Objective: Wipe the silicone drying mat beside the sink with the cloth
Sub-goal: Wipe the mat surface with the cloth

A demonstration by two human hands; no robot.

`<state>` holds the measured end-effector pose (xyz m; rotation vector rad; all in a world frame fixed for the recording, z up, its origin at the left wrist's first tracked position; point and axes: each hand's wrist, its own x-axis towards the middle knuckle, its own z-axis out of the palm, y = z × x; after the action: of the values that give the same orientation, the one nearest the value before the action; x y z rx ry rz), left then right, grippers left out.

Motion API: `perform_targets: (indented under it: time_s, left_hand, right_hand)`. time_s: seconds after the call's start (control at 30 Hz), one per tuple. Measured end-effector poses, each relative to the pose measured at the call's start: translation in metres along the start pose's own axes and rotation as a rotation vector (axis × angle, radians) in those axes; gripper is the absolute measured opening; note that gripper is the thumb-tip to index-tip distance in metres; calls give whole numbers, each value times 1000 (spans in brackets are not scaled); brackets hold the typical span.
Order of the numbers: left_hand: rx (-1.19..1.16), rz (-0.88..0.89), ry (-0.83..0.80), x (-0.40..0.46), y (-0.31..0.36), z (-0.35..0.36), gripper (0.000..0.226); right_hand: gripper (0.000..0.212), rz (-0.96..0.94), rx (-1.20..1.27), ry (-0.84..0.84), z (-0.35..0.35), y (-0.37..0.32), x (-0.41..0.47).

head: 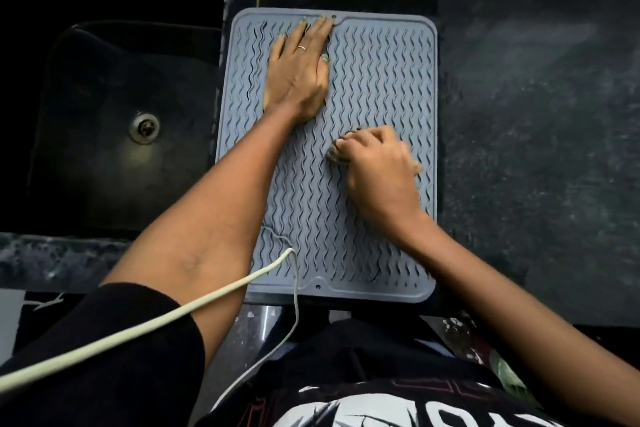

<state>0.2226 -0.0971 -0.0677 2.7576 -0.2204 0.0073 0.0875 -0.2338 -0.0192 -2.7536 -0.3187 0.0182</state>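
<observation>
Silicone drying mat (381, 87), grey with wavy ridges, lying flat on the dark desk (536, 114) just right of the black sink (114, 121), near edge level with the desk front. Left hand (299, 68) pressed palm-down on the far-left part of the mat, fingers (317, 28) stretched open and flat, a ring on one, tips reaching the far rim. Right hand (379, 163) nearer the middle, fingers curled closed around a bunched cloth (337, 152), only a brownish scrap of it peeping out at the fingertips and probably again at the right side of the hand, though blur makes that hard to confirm. Wiping clearly in hand. To do it well: keep the left palm down firmly so the mat cannot creep or buckle; run the cloth along the grooves, not just across the crests, with overlapping strokes; shift the anchoring hand later to reach the patch beneath it; finish along the raised rim. White cable (194, 305) trailing across the near-left corner, best kept clear of the strokes. No brand or label legible on mat or cloth; white print on the dark shirt (381, 406) too cropped to read.
</observation>
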Motion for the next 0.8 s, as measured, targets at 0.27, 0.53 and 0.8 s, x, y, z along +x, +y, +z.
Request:
perform_targets:
  time_s: [0.27,0.53,0.8]
  left_hand:
    - [30,-14,-10,2,-1,2,57]
    - [57,-2,-24,3,-2,4,58]
    - [74,-5,-32,0,3,3,56]
  right_hand:
    - [46,208,70,180,-5,23,145]
    - [31,78,-14,237,18,12,58]
    - [19,106,244,52,-9,-8,-18]
